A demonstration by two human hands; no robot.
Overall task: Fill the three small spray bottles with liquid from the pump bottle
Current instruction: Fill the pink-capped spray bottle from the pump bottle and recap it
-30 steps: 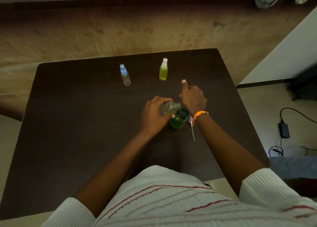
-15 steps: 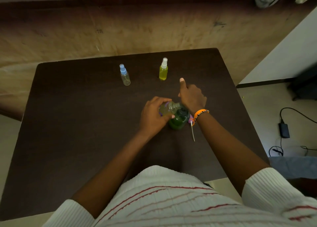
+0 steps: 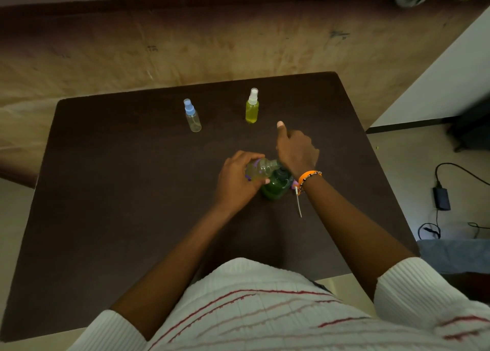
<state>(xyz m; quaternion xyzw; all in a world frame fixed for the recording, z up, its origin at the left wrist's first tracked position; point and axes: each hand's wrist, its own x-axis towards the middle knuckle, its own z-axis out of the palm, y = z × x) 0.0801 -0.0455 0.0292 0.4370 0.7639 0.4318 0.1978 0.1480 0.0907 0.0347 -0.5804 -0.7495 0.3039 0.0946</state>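
two hands: left fingers curl round a clear small bottle, right presses the round green pump bottle.

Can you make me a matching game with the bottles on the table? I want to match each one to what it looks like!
Things:
1. Bottle with the blue cap
2. Bottle with the white cap
3. Small bottle in the left hand
4. Pump bottle

Descriptions:
A. Dark green, under the right hand
B. Tilted on its side, no cap on it
C. Stands alone, looks clear and empty
D. Stands alone, full of yellow liquid

Pairs: 1-C, 2-D, 3-B, 4-A
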